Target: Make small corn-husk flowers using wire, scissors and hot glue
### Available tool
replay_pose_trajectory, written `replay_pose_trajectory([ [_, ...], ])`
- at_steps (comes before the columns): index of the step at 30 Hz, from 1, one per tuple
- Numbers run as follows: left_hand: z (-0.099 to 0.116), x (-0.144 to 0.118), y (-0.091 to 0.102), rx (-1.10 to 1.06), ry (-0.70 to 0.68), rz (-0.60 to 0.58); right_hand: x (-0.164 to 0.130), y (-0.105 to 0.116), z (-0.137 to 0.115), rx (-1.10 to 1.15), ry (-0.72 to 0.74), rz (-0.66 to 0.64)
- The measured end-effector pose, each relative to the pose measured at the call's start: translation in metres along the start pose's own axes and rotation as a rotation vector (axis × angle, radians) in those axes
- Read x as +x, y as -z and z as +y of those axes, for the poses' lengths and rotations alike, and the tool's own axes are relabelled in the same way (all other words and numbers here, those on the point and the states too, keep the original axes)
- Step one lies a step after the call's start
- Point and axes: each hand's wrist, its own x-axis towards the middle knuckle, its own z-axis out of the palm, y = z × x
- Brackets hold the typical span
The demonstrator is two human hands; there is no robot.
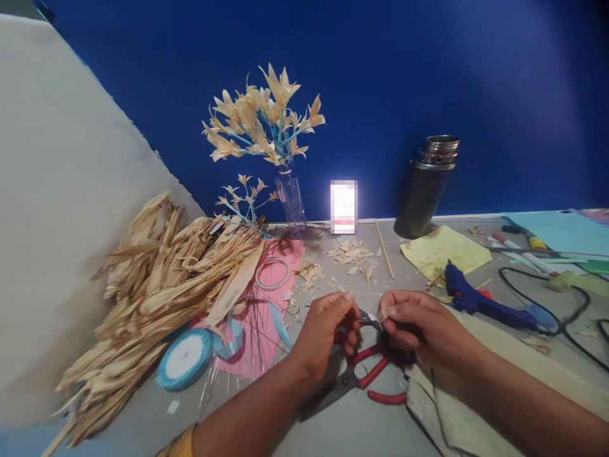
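Above the table, my left hand (328, 327) has its fingers curled together; whatever they may hold is hidden. Close beside it my right hand (421, 317) pinches something tiny and pale between thumb and fingertips, too small to name. Beneath both hands lie scissors (351, 379) with dark blades and red handles, partly covered by my left forearm. A second dark-jawed tool (368, 319) with red grips shows between the hands, mostly hidden. Pale husk scraps (352, 252) are scattered just beyond the fingers.
Dried corn husks (157, 285) pile up at left, beside a blue ribbon spool (185, 360) and pink paper (292, 266) bearing thin wires. Husk flowers (266, 114) stand in a clear bottle (290, 200). A dark flask (425, 190), glue gun (485, 301) and cable (518, 289) occupy the right.
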Motion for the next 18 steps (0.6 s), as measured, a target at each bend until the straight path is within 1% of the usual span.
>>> replay_pose_trajectory([
  [1, 0.0006, -0.0007, -0.0007, -0.007, -0.034, 0.018, -0.0003, 0.0001, 0.0011, -0.059, 0.018, 0.02],
  [2, 0.0012, -0.0014, -0.0016, -0.016, -0.063, 0.009, -0.0005, 0.0001, 0.0022, -0.126, 0.038, 0.035],
  [4, 0.0019, -0.0025, -0.0036, -0.018, -0.096, -0.069, -0.0009, 0.0, 0.0039, -0.234, 0.078, 0.039],
  [6, 0.0018, -0.0027, -0.0049, -0.004, -0.091, -0.147, -0.0011, 0.0, 0.0039, -0.272, 0.102, 0.017],
  [8, 0.0011, -0.0019, -0.0051, -0.003, -0.057, -0.17, -0.0014, 0.0001, 0.002, -0.264, 0.112, 0.007],
  [14, -0.0017, 0.0017, -0.0023, -0.037, 0.067, -0.098, -0.0025, 0.0024, -0.0041, -0.212, 0.061, 0.004],
  [18, -0.0035, 0.0024, -0.0019, -0.087, 0.102, -0.07, -0.002, 0.0059, -0.0028, -0.167, 0.033, -0.038],
])
